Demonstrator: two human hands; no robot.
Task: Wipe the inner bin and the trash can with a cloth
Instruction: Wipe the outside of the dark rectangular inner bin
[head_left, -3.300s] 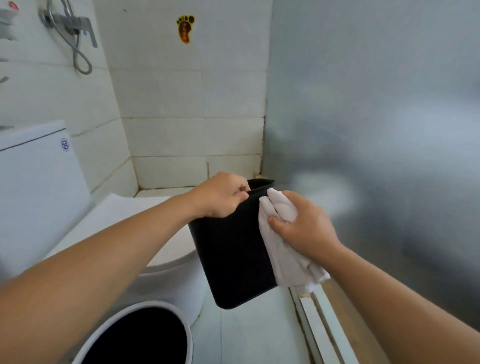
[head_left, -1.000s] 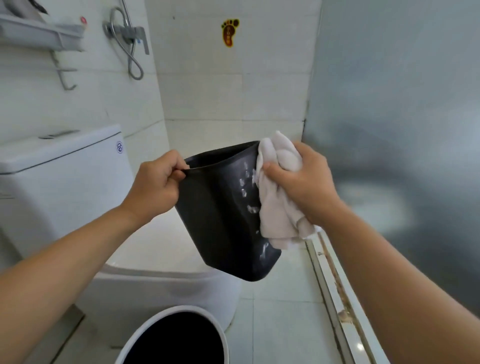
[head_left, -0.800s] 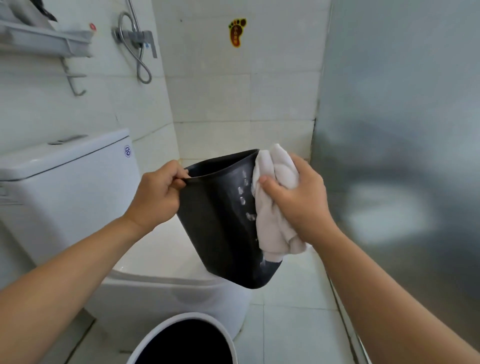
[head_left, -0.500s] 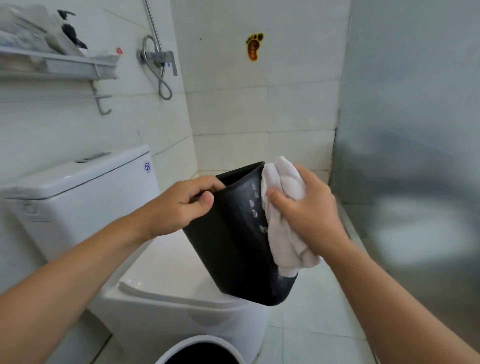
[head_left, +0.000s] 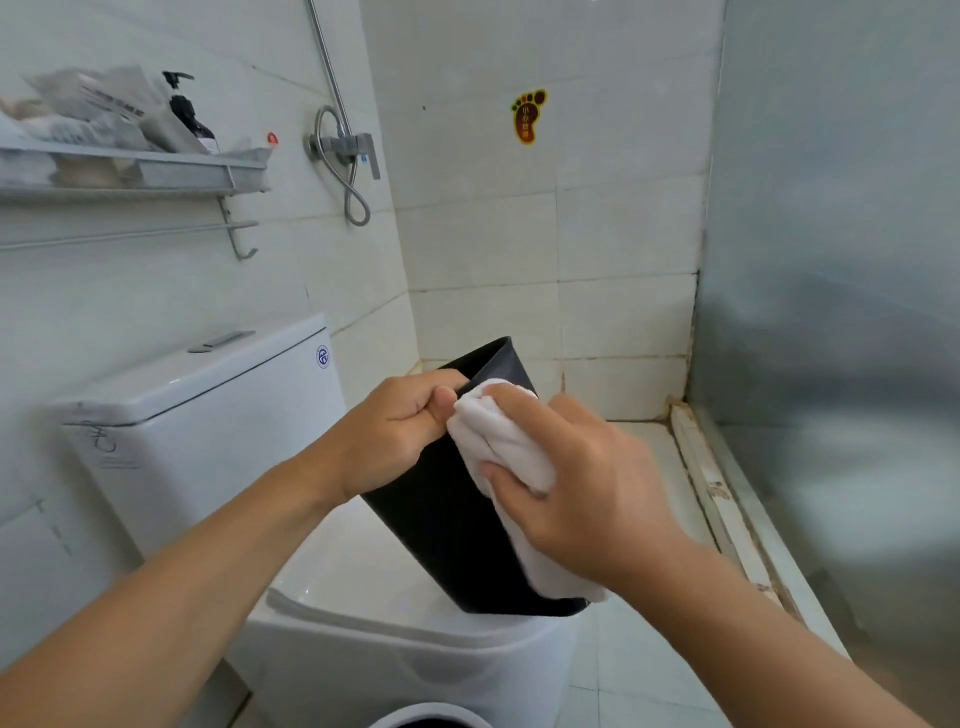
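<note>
White tiles are covering the bathroom walls, and a white toilet (head_left: 218, 415) is standing at the left with its tank against the wall. Above it, a metal shelf (head_left: 130, 169) is carrying a dark pump bottle (head_left: 189, 117) and some packets. A foot-shaped sticker (head_left: 528, 117) is sitting on the back wall, and frosted glass (head_left: 831, 260) is closing the right side.

The inner bin (head_left: 447, 519) is black, smooth and matte, tapering toward its rounded bottom. It is hanging tilted in the air over the toilet lid, its open mouth pointing up and away. The left hand (head_left: 395, 436) is gripping the near rim, fingers curled over the edge. The right hand (head_left: 576, 488) is clenching a bunched white cloth (head_left: 501, 447) and pressing it on the bin's outer side, right beside the left thumb. The trash can (head_left: 431, 721) is showing only its white rim at the bottom edge.

Compared with half a second ago, the cloth is now sitting nearer the left hand and is covering the pale smudges that were showing on the bin wall. The trash can is showing less.
</note>
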